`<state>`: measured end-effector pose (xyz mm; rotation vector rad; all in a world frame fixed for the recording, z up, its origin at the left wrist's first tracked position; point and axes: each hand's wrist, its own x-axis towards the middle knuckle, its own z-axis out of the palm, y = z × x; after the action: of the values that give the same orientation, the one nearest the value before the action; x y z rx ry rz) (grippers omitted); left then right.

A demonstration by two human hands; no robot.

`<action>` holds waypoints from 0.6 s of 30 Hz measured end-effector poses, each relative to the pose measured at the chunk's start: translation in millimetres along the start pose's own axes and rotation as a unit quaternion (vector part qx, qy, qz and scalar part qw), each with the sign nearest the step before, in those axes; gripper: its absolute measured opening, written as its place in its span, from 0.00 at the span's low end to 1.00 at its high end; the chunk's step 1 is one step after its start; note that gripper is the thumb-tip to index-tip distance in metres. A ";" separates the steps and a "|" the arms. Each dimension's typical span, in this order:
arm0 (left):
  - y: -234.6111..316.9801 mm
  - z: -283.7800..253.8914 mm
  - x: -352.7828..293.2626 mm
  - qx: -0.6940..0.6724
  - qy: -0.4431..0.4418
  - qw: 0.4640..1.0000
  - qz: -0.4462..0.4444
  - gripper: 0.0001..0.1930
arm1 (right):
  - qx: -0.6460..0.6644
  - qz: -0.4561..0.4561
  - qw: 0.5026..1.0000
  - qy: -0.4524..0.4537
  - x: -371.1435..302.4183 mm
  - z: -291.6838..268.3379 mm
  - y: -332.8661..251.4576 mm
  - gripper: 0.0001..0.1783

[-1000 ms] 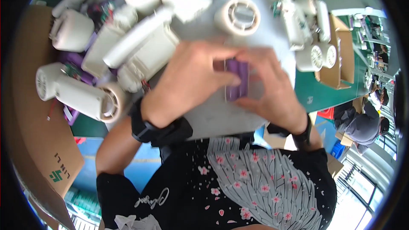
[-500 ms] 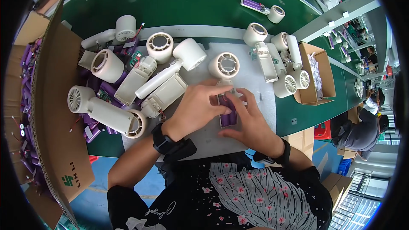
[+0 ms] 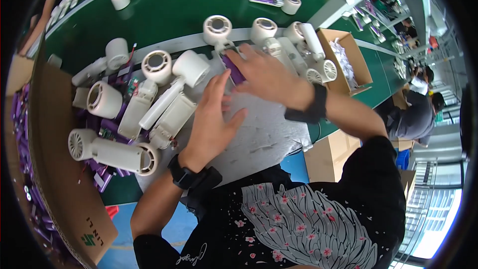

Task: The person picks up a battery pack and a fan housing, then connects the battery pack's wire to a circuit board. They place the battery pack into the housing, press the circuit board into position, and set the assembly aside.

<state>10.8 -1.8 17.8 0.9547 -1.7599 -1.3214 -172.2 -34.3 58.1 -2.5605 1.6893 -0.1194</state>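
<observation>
My right hand reaches across the far part of the grey mat. Its fingers close on the handle of a white handheld fan, where purple battery cells show in the uncovered handle. The fan's round head points away from me, at the mat's far edge. Nearer and to the left, my left hand is raised over the mat, fingers stretched and thumb apart, with nothing in it. Beside it on the left lies an opened white fan handle among other fan bodies.
At left, a tall cardboard box holds purple battery packs. Several fans, one with a ribbed head, crowd beside it. Right of the mat stand more fans and a carton of white pieces. Beyond runs a green surface carrying fans.
The fan with the purple cells has moved away from me toward the far edge, my right hand going with it. My left hand has let go and drawn back. The view has shifted.
</observation>
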 end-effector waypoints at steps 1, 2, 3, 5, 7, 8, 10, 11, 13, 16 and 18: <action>-2.7 0.9 1.6 -0.002 -0.006 1.000 0.003 0.40 | -0.009 0.007 0.999 -0.045 25.5 -0.2 8.4 0.40; -1.4 0.7 1.3 -0.003 -0.020 1.000 0.000 0.40 | -0.055 -0.006 0.997 -0.045 47.2 0.1 17.5 0.38; -1.6 0.6 2.1 -0.003 -0.029 1.000 -0.005 0.39 | -0.101 -0.024 0.994 -0.046 67.4 0.2 28.7 0.37; -0.1 -5.1 -1.6 0.005 -0.016 1.000 -0.017 0.38 | -0.126 -0.014 0.986 -0.110 109.4 -13.1 34.3 0.35; -7.2 -0.6 -1.1 0.047 -0.016 0.998 0.035 0.36 | -0.170 -0.018 0.979 -0.107 145.3 -2.7 52.2 0.31; -10.7 1.6 -0.8 0.067 -0.018 0.996 0.060 0.35 | -0.186 -0.005 0.977 -0.106 158.2 -3.2 58.5 0.33; -15.5 5.6 -0.2 0.082 -0.004 0.995 0.062 0.36 | -0.208 -0.001 0.973 -0.099 183.3 -9.1 76.4 0.35; -16.8 7.4 -2.1 0.092 -0.006 0.994 0.063 0.36 | -0.182 0.014 0.977 -0.113 195.1 -5.7 85.9 0.38; -15.1 6.3 -2.9 0.088 0.000 0.994 0.061 0.36 | -0.160 0.020 0.979 -0.128 210.3 -5.8 97.8 0.41; -16.5 -2.6 -8.6 0.083 0.010 0.995 0.047 0.35 | -0.053 0.071 0.974 -0.210 227.0 -16.3 82.7 0.41; -12.9 -4.0 -11.9 0.076 0.013 0.996 0.054 0.34 | 0.035 0.136 0.961 -0.237 236.3 -40.0 79.5 0.37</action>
<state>21.5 4.3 4.7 0.9409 -1.8865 -1.1158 -156.3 -283.5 95.7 -2.0540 1.7686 0.4073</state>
